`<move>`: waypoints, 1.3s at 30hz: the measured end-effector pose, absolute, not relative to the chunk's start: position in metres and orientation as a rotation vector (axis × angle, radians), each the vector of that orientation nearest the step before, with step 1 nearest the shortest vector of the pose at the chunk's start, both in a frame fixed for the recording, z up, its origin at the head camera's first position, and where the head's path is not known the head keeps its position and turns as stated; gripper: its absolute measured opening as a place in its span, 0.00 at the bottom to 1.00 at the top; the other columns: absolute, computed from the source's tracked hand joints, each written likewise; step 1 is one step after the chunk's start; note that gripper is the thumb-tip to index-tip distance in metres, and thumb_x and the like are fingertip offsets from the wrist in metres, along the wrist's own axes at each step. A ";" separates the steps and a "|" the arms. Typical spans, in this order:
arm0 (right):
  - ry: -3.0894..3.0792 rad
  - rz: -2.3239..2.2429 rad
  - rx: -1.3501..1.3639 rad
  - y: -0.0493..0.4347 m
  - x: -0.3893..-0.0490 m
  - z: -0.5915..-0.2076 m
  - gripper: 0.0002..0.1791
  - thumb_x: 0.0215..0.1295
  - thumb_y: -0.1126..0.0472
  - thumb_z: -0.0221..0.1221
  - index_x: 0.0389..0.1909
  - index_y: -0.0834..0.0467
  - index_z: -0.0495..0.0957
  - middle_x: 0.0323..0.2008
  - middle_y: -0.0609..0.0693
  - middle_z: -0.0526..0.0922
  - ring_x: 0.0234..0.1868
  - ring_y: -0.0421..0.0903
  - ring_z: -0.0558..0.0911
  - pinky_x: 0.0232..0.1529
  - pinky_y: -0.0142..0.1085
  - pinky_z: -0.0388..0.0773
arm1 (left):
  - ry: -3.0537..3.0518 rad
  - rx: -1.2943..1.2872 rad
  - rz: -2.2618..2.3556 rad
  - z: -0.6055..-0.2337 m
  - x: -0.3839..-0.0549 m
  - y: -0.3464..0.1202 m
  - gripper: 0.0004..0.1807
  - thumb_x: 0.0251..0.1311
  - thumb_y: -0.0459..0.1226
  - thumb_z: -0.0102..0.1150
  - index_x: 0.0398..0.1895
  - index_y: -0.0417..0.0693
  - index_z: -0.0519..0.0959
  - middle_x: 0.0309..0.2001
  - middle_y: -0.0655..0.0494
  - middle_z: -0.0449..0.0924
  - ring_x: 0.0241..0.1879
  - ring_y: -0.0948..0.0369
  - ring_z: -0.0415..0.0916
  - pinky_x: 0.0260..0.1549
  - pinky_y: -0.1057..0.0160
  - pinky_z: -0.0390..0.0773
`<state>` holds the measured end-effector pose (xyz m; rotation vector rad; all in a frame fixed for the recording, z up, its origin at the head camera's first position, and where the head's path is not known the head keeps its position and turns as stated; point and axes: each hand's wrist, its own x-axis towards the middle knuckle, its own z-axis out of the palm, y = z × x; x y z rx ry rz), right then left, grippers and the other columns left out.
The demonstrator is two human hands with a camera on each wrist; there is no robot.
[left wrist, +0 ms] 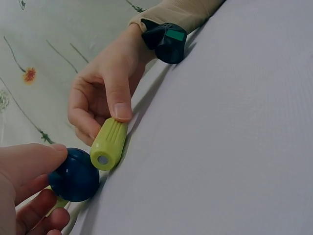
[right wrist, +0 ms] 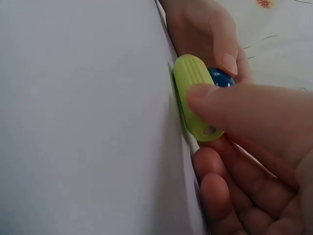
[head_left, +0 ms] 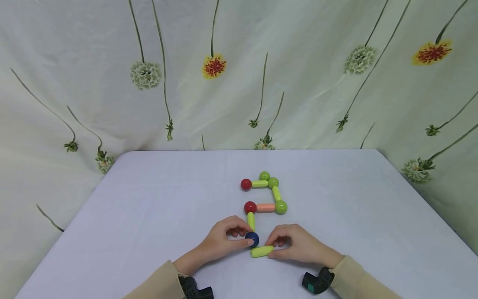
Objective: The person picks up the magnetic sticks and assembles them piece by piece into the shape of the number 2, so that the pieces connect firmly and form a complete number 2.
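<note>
My left hand [head_left: 223, 238] pinches a dark blue ball [head_left: 252, 239] between thumb and fingers. The ball sits at the near end of a yellow-green rod [head_left: 251, 221], which runs up to a red ball [head_left: 250, 207]. A second yellow-green rod [head_left: 262, 251], ribbed and with a metal disc on its end [left wrist: 102, 159], is gripped at its right part by the thumb and fingers of my right hand [head_left: 295, 245]. The rod's left end lies right by the blue ball. In the right wrist view the rod [right wrist: 191, 78] partly hides the blue ball [right wrist: 221, 77].
Beyond the red ball the chain continues through a salmon rod [head_left: 266, 208], a green ball [head_left: 281, 207], a yellow-green rod [head_left: 276, 193] and another green ball [head_left: 274, 182]. A further green ball [head_left: 264, 176] and red ball [head_left: 246, 184] lie at its far end. A white cloth covers the table [head_left: 168, 187].
</note>
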<state>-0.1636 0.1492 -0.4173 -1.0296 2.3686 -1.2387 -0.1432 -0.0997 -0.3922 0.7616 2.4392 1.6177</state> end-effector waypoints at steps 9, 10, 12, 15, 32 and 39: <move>2.309 -1.245 -1.004 0.160 -0.171 -0.414 0.07 0.56 0.54 0.66 0.36 0.47 0.81 0.35 0.39 0.82 0.34 0.40 0.77 0.38 0.32 0.75 | 2.443 0.758 1.614 -0.392 -0.143 -0.098 0.11 0.52 0.32 0.66 0.39 0.40 0.81 0.36 0.48 0.78 0.38 0.49 0.73 0.39 0.62 0.74; 2.303 -1.246 -0.992 0.161 -0.172 -0.415 0.07 0.56 0.54 0.66 0.36 0.47 0.81 0.35 0.40 0.82 0.34 0.40 0.77 0.38 0.32 0.75 | 2.443 0.756 1.614 -0.392 -0.143 -0.098 0.11 0.52 0.32 0.66 0.39 0.40 0.81 0.36 0.48 0.78 0.38 0.50 0.73 0.39 0.63 0.74; 2.296 -1.247 -0.978 0.164 -0.174 -0.416 0.07 0.56 0.55 0.66 0.36 0.47 0.81 0.35 0.40 0.82 0.34 0.40 0.77 0.38 0.32 0.75 | 2.444 0.752 1.611 -0.392 -0.143 -0.099 0.11 0.52 0.32 0.66 0.39 0.40 0.81 0.36 0.49 0.79 0.38 0.49 0.73 0.39 0.63 0.74; 2.290 -1.250 -0.949 0.167 -0.177 -0.416 0.07 0.56 0.55 0.66 0.36 0.48 0.81 0.35 0.41 0.82 0.33 0.40 0.77 0.37 0.32 0.74 | 2.445 0.748 1.609 -0.392 -0.142 -0.099 0.11 0.52 0.32 0.66 0.39 0.40 0.81 0.36 0.49 0.78 0.38 0.49 0.73 0.39 0.63 0.74; 2.257 -1.338 -0.873 0.171 -0.182 -0.416 0.09 0.55 0.60 0.65 0.37 0.57 0.80 0.33 0.46 0.81 0.32 0.39 0.76 0.36 0.30 0.75 | 2.442 0.749 1.614 -0.393 -0.143 -0.099 0.11 0.52 0.31 0.66 0.39 0.40 0.81 0.36 0.49 0.79 0.39 0.49 0.73 0.39 0.62 0.74; 2.230 -1.383 -0.842 0.170 -0.182 -0.416 0.09 0.57 0.62 0.64 0.38 0.59 0.80 0.34 0.48 0.81 0.32 0.40 0.77 0.35 0.30 0.76 | 2.453 0.732 1.604 -0.392 -0.143 -0.099 0.10 0.53 0.33 0.66 0.39 0.40 0.81 0.35 0.49 0.78 0.38 0.50 0.73 0.38 0.63 0.74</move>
